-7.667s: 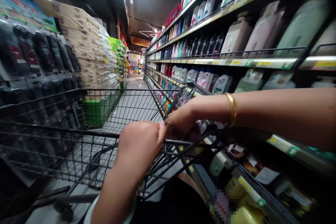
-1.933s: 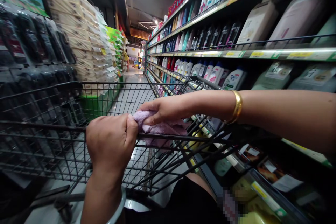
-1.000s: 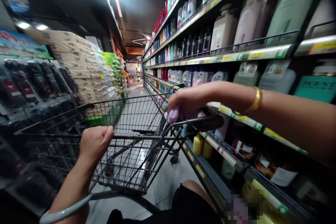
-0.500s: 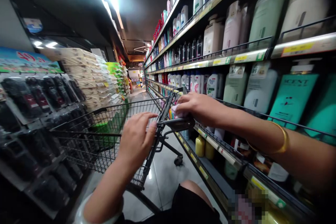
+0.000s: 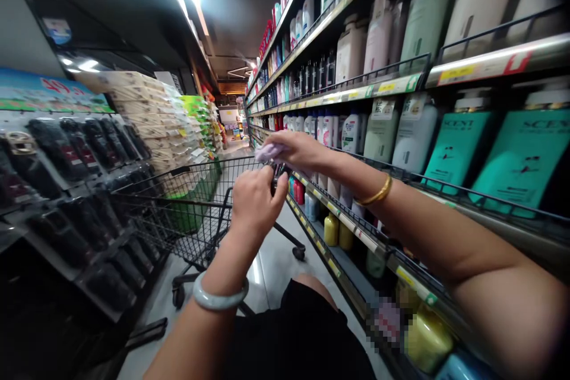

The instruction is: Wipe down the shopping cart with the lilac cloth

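A black wire shopping cart (image 5: 174, 200) stands ahead of me, slightly to the left. My left hand (image 5: 255, 199), a pale bangle on its wrist, is closed around the cart's handle (image 5: 279, 171), most of which it hides. Just beyond it, my right hand (image 5: 299, 149) reaches in from the right with a gold bracelet on the wrist. Its fingers are closed on a pale purple cloth (image 5: 269, 153), held over the handle and the near rim of the cart.
Shelves (image 5: 338, 101) of shampoo and wash bottles line the right side, with teal pump bottles (image 5: 458, 142) closest. On the left hang dark packaged goods (image 5: 84, 145), with stacked pale boxes (image 5: 133, 124) behind. A tiled aisle (image 5: 265, 261) runs between.
My left hand has gone from loose, spread fingers to a grip on the handle. My right hand has moved left with the cloth. The cart has turned, and the view has shifted.
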Available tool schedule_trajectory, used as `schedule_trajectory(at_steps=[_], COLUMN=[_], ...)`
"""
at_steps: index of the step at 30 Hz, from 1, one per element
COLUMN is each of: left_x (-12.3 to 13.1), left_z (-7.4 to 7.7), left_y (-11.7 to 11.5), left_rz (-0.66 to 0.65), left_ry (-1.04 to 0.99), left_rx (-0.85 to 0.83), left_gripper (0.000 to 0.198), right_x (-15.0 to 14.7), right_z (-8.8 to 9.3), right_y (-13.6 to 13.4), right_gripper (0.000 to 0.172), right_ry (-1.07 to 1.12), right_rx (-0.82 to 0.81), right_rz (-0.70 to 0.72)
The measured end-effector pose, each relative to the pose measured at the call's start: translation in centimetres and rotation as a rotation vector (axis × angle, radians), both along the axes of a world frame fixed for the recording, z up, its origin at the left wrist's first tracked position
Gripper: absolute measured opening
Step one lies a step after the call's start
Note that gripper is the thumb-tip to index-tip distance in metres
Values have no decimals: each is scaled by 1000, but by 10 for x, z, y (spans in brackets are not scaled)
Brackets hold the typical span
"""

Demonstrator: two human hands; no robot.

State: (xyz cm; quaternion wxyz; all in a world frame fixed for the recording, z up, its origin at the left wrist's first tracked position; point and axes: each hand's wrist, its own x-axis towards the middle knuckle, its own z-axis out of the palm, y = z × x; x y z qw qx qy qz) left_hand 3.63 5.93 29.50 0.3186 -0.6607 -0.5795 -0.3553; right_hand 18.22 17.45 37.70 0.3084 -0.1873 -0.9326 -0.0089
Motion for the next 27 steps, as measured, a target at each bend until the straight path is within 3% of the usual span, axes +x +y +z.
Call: schedule_trajectory(at_steps=[3, 6, 10, 14, 16, 19, 22, 27], left_x=[-13, -27, -47, -74, -88, -103, -110, -112], left_z=[2, 6, 8, 5, 4, 5, 9, 11], left_y=[-9, -23, -45, -68, -80, -98, -108, -105], left_rz=[-56, -108, -123, -149, -188, -243, -269, -252], left_ry=[-60, -146, -238, -301, -355, -432, -454, -454], left_rx=[37, 37, 65, 113, 138, 132, 83, 61], left_gripper=[34, 31, 34, 29, 28, 29, 28, 26], right_x=[-20, -32, -48, -74, -85, -94, -97, -97], right_z=[4, 12, 18, 15, 14, 12, 7, -4], right_y=[-17, -23, -37, -70, -80, -79, -74, -75], right_gripper=[30, 27, 27, 30, 27, 19, 23, 34], right_ry=[-150, -223, -95, -123, -170, -199, -137, -41], right_rx=[-7, -4, 3, -32, -26, -11, -15, -7], right_rz=[55, -80, -186, 144, 225, 33, -182, -46])
